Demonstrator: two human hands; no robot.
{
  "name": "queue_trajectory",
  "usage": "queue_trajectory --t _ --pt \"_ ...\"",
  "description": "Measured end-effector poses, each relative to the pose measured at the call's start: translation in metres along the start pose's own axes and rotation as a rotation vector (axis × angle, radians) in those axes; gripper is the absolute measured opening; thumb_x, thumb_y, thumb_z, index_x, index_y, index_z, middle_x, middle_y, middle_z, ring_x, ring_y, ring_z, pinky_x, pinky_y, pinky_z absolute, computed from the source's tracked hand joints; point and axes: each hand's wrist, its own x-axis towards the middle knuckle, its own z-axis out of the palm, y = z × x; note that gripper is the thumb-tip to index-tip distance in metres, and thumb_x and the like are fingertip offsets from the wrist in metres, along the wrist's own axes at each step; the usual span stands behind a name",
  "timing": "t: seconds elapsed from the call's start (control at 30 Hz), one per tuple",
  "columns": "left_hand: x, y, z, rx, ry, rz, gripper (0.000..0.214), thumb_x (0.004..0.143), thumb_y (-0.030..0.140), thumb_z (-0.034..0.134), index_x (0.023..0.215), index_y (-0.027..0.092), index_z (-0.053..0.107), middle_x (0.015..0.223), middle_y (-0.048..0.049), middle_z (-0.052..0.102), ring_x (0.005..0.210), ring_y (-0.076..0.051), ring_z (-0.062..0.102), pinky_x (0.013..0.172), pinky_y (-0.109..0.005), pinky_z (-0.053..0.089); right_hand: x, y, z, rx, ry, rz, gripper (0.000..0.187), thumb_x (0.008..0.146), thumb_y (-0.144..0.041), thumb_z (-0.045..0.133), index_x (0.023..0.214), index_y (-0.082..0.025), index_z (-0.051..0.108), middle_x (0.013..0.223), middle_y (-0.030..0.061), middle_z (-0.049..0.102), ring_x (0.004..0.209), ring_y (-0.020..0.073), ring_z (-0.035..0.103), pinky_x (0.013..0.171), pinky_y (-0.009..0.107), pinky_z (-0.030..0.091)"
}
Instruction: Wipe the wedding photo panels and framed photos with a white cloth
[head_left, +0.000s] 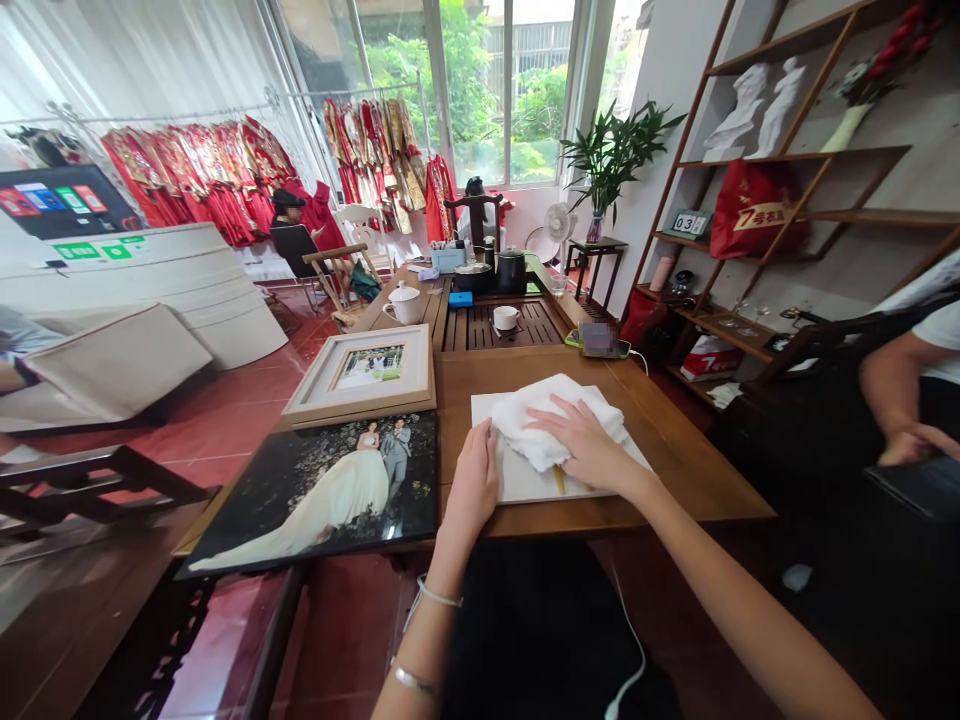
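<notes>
Head | left hand (474, 468) at board (521, 486) edge, grip unclear | right hand (581, 432) spread on cloth (551, 395) — table (682, 475) continues rightward

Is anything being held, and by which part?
The left grip is at the left edge of the white board; whether it clasps cannot be told. The right grip lies spread atop the white cloth, not visibly clasping it.

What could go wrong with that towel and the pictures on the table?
The dark wedding photo lies right at the near edge of the table, so a bump might knock it off. The white board is near that edge too; if the right hand presses hard on the white towel, the board could slide.
</notes>
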Motion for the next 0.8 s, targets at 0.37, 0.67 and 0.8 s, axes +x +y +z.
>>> queue_trajectory --t 0.37,0.67,0.8 --pt "-0.003 -0.006 0.003 -0.032 0.056 -0.021 0.054 0.097 0.042 0.028 0.144 0.017 0.026 0.155 -0.0146 0.023 0.146 -0.023 0.015 0.118 -0.047 0.016 0.022 -0.032 0.008 -0.076 -0.056 -0.156 0.078 0.063 -0.002 0.050 0.136 -0.031 0.048 0.154 0.0018 0.030 0.142 0.0365 0.007 0.107 0.068 0.004" --pt "-0.002 0.000 -0.001 -0.098 0.036 -0.098 0.048 0.098 0.041 0.024 0.129 0.015 0.050 0.136 -0.0145 0.054 0.130 -0.022 0.047 0.111 -0.045 0.034 -0.058 -0.033 -0.013 0.147 -0.159 -0.275 0.085 0.058 0.000 0.044 0.135 -0.036 0.049 0.151 -0.0059 0.035 0.144 0.0264 0.007 0.113 0.060 0.000" --pt "-0.002 -0.002 0.002 -0.005 -0.015 -0.042 0.040 0.096 0.033 0.032 0.118 0.013 0.058 0.131 -0.0156 0.058 0.128 -0.024 0.049 0.111 -0.045 0.036 -0.078 -0.009 -0.021 0.289 -0.138 -0.238 0.064 0.074 -0.006 0.042 0.130 -0.035 0.055 0.146 -0.0061 0.043 0.143 0.0224 0.014 0.116 0.054 0.004"
